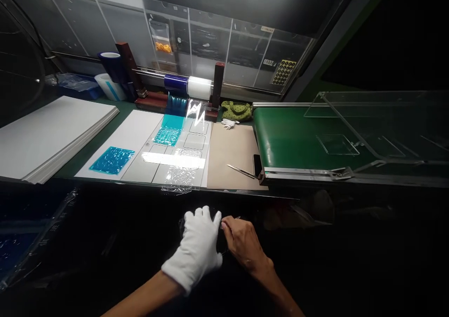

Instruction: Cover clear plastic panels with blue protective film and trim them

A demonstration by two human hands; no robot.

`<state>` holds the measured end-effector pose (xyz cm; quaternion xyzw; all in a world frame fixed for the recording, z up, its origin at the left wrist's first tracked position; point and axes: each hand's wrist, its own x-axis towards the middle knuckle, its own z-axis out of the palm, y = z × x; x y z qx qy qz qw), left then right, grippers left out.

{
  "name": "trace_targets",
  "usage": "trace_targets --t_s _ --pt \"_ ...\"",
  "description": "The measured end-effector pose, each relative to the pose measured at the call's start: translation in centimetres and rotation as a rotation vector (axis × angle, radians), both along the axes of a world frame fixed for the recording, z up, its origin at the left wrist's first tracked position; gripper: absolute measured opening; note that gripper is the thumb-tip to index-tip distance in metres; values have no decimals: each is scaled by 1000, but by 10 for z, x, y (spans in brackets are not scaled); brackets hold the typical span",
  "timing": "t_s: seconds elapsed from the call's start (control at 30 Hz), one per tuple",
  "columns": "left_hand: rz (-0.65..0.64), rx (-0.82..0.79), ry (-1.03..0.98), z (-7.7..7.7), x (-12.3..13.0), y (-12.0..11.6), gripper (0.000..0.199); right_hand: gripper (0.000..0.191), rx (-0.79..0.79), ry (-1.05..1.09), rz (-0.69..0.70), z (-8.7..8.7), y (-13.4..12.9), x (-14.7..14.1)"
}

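**Q:** What lies on the workbench, left to right?

**A:** At upper left of the frame, a stack of boards. Right of it, a flat sheet bearing a film piece. Next, a template plate under a second film piece. Then a paper pad, tweezers on it.

**Q:** Behind those?

**A:** Centre back, tape rolls on a spindle. Right of them, a glove before a pouch.

**Q:** Far right?

**A:** A conveyor belt, a clear acrylic cover over it.

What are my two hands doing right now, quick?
Left hand: gloved, closed on a dark object.
Right hand: bare, seems to pinch the same object's edge.
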<state>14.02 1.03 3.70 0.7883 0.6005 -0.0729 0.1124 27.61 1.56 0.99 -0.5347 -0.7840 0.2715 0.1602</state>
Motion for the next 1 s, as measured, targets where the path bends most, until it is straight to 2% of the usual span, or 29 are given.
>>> trace_targets --t_s 0.07,0.13,0.2,0.27,0.33,0.4,0.47,0.57,0.6,0.63,0.7,0.77,0.83,0.87,0.93,1.0 --pt "-36 23 69 1 9 -3 70 31 27 -31 -2 -1 -10 5" --pt "-72 71 -16 -4 11 -9 72 32 -24 85 -108 -2 -16 14" --pt "-91 140 -231 -16 8 -18 82 34 -173 341 -253 -5 -20 26" --pt "-74 206 -468 -31 4 -29 89 37 -392 647 -341 -10 -22 36" --pt "-31 264 -640 -44 5 -39 92 37 -602 875 -352 -14 -23 42" --pt "-7 303 -704 -48 11 -43 92 36 -693 943 -354 -16 -25 45" --pt "-20 279 -630 -41 19 -43 90 34 -577 824 -379 -13 -28 45" --pt "-52 165 -385 -24 28 -36 81 27 -207 437 -381 -3 -32 41" --pt "-56 137 -328 -20 29 -34 78 24 -127 337 -370 -1 -33 40" --pt "-55 120 -304 -17 28 -32 77 23 -97 291 -362 0 -32 41" --pt "-76 89 -354 -16 23 -30 81 24 -219 388 -342 -3 -28 48" --pt "-129 45 -468 -21 15 -31 89 28 -493 638 -335 -16 -23 61" --pt "-165 3 -570 -27 5 -31 93 29 -671 882 -437 -38 -21 78" --pt "-163 -11 -616 -30 1 -31 94 29 -677 957 -535 -51 -21 86" --pt "-92 -52 -750 -37 -8 -29 96 30 -572 1007 -746 -76 -24 104" --pt "80 -152 -991 -43 -18 -27 100 37 -466 967 -893 -95 -25 126"
